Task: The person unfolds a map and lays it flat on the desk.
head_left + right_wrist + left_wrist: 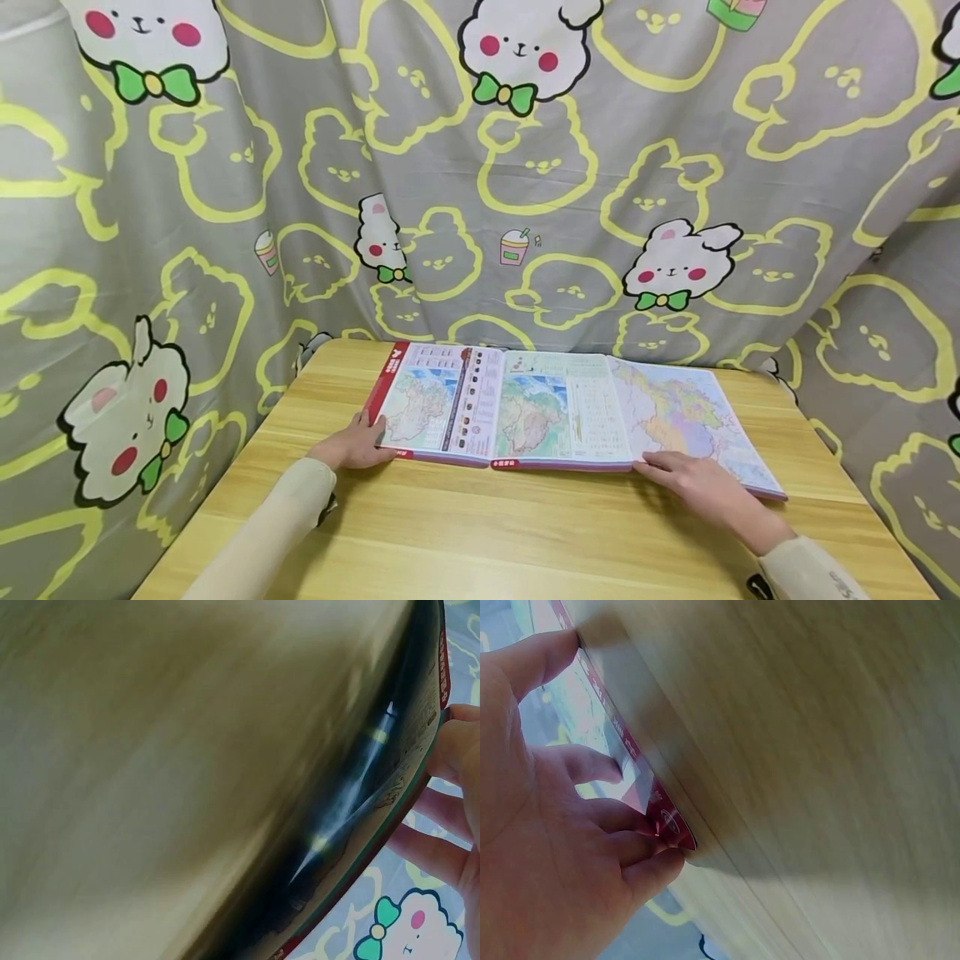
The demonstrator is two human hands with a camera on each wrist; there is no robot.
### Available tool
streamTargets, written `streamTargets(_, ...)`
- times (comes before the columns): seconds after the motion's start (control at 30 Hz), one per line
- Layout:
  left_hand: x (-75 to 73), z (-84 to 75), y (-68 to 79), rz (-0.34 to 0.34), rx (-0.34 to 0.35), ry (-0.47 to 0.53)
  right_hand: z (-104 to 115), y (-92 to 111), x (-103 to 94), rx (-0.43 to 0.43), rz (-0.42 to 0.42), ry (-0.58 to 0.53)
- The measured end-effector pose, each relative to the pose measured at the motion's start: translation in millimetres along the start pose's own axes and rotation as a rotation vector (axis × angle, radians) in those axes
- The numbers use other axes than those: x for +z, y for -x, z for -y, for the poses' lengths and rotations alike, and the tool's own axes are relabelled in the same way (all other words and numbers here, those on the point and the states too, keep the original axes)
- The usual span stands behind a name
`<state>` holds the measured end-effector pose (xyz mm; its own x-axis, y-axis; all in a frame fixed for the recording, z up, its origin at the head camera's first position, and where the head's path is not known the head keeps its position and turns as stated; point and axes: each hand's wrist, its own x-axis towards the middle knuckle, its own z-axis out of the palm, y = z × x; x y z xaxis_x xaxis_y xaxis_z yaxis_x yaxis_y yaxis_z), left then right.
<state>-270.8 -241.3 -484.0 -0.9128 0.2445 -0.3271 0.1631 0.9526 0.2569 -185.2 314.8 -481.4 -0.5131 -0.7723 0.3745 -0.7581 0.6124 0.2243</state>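
A folding map [531,417] printed in three panels lies spread on the wooden table, with red strips along its left and front edges. My left hand [356,443] rests at its front left corner; the thumb and fingertips touch the edge, spread apart along the red strip [671,821]. At the front of the right panel [675,400], my right hand [697,487] pinches the map's edge. In the right wrist view this edge curves up off the table, with the thumb and fingers of my right hand [454,799] on it; some fingertips are hidden behind it.
Bare wood table [480,542] extends in front of the map and to either side. A grey curtain [450,167] with yellow outlines and white rabbits hangs behind the table and down both sides, close to the map's back edge.
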Motion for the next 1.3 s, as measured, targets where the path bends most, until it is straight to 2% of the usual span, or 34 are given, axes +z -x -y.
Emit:
streamTargets(0.2, 0.3, 3.6, 0.7, -0.010, 0.008, -0.006, 2, 1, 7.1, -0.038, 0.018, 0.010)
streamTargets(0.57, -1.6, 6.7, -0.3, 0.008, -0.017, -0.010, 2, -2, 13.5, -0.075, 0.111, 0.012)
streamTargets(0.77, -0.9, 5.0, -0.8, 0.020, -0.030, -0.006, 1, 0, 19.1, -0.089, 0.115, 0.028)
streamTargets(1.1, -2.7, 4.3, 0.1, 0.002, 0.005, 0.008, 3, 1, 20.8, -0.061, 0.137, 0.053)
streamTargets(1.3, -2.6, 0.8, 2.2, -0.036, 0.021, 0.019, 4, 3, 19.3, 0.008, 0.084, -0.015)
